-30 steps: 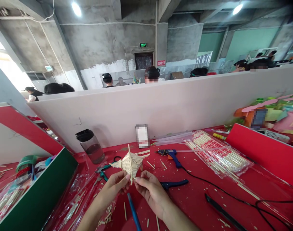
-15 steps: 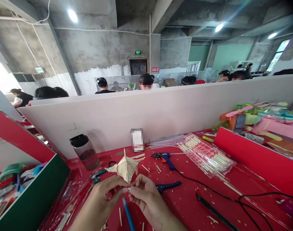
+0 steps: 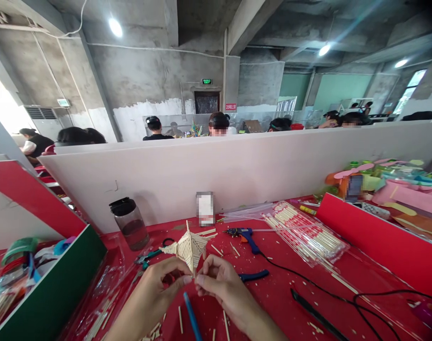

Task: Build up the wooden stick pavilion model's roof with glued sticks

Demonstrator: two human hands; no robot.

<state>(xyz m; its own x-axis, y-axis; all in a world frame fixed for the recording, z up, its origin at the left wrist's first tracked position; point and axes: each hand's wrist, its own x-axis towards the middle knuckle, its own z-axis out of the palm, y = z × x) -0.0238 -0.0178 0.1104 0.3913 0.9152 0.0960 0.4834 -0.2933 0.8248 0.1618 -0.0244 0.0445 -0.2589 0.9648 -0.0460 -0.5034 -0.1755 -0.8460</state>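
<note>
A: What sort of place are we seeing?

B: It is looking like a shared craft workshop. A glue gun (image 3: 251, 240) is lying toward the far edge of the red worktop (image 3: 278, 305), bagged sticks (image 3: 304, 232) are filling the space to its right, and stick scraps (image 3: 181, 319) are littering the surface.

A: Why shared?

B: Several heads (image 3: 154, 124) are showing beyond the white partition (image 3: 237, 166) that is running along the far edge, and low boards (image 3: 375, 237) are closing off the left and right edges.

A: And the building?

B: Bare concrete walls (image 3: 141, 71) are rising behind, lamps (image 3: 115, 27) are shining overhead, and a green exit sign (image 3: 206, 81) is glowing above a doorway (image 3: 207, 103).
</note>
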